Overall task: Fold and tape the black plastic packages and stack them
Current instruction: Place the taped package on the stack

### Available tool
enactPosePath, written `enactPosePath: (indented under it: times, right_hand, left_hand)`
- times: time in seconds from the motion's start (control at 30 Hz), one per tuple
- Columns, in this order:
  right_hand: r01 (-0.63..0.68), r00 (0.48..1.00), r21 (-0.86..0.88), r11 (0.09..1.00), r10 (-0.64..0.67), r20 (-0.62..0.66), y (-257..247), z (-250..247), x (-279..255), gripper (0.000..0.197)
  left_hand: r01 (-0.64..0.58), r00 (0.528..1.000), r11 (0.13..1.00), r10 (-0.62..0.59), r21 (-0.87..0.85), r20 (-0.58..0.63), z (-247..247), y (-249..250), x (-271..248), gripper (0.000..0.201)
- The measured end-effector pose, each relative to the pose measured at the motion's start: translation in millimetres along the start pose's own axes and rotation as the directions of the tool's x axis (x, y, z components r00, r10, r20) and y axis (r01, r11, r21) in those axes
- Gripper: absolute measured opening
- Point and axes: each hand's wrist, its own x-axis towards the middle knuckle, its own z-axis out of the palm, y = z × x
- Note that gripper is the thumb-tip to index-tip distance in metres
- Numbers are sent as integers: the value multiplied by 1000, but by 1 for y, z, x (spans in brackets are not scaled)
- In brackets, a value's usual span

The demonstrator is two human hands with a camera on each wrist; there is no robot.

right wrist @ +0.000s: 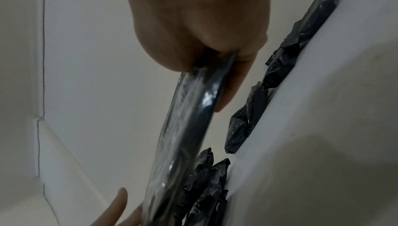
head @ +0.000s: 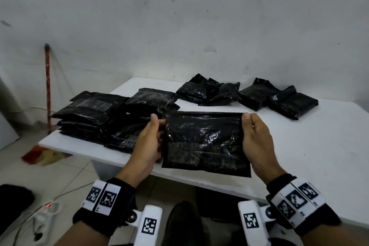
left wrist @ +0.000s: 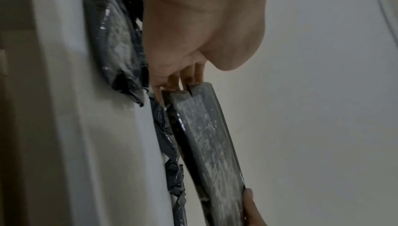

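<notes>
Package: I hold the folded black package [head: 205, 142] flat above the tabletop's [head: 299, 146] near edge.
Left hand [head: 148, 144]: pinching its left edge.
Right hand [head: 257, 142]: pinching its right edge.
Stack [head: 87, 118]: lies left.
Advice: I'd keep it level and square the edges when lowering.

Glossy black package [head: 205, 142] held flat above table edge.

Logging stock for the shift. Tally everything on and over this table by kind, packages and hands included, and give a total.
held package: 1
hands: 2, left hand and right hand
table: 1
piled packages at the left plus crumpled packages at the back: at least 8, as overlaps hide the exact count
Total: at least 12
</notes>
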Motion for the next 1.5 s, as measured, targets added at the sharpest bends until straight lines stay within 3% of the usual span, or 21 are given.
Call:
enactPosePath:
  times: [0.1,0.2,0.27,0.33,0.47,0.53,0.63,0.8,0.9,0.97,1.0,1.07,1.13,1.2,1.27,1.3,1.4,1.5]
  right_hand:
    - [-13,1000,-11,1000,13,1,4,9,-1,43]
    - [-131,989,37,991,128,72,5,25,-3,47]
    - [-328,929,180,927,282,240,-1,31,-4,46]
    - [-478,834,244,844,349,427,-12,41,-8,31]
    - [-535,744,219,816,333,579,-25,76,-13,52]
    - [-552,726,215,805,338,598,-29,96,-15,57]
    - [-599,706,227,768,372,603,-30,124,-14,61]
    - [-614,703,237,753,385,598,-23,150,-13,61]
    - [-575,729,227,786,367,577,-20,157,-12,59]
    - [-549,742,211,808,356,568,-18,160,-12,58]
    - [-533,746,198,823,347,568,-19,161,-13,58]
    - [-450,777,131,883,315,545,-19,162,-16,59]
    - [-255,854,-8,967,230,468,-21,162,-19,65]
    - [38,899,-175,984,42,435,-23,161,-19,68]
    - [315,836,-307,898,-110,537,-25,163,-17,63]
    - [389,786,-360,848,-100,610,-26,165,-16,59]
    - [409,689,-461,788,65,722,-25,170,-12,57]
    - [395,665,-486,780,123,737,-24,174,-8,57]
  left_hand:
    - [123,987,991,-128,59,94,-15,-12,-13,43]
    - [98,995,994,-99,39,23,-33,-19,-13,23]
    - [44,997,999,-42,28,-67,-43,-14,-10,24]
    - [-21,988,996,34,89,-148,-62,-4,-6,19]
    - [-54,965,955,125,292,-231,-105,16,12,11]
    - [-43,961,898,157,438,-228,-120,22,20,19]
    - [-59,967,717,214,695,-138,-129,24,25,32]
    - [-122,958,542,283,831,-44,-136,20,27,22]
    - [-112,953,417,304,902,-22,-140,19,26,25]
    - [-216,936,380,344,899,79,-137,21,26,32]
    - [-275,932,352,327,895,157,-133,22,28,39]
    - [-305,946,210,183,929,269,-122,23,36,57]
    - [-271,963,17,10,963,271,-111,21,43,70]
    - [-254,966,-76,-74,964,249,-104,19,50,75]
    - [-246,964,-82,-122,966,235,-102,17,56,75]
    - [-238,964,-79,-144,968,225,-102,17,58,74]
    - [-222,961,-71,-183,973,206,-102,16,66,69]
    - [-217,957,-57,-210,975,201,-97,14,71,66]
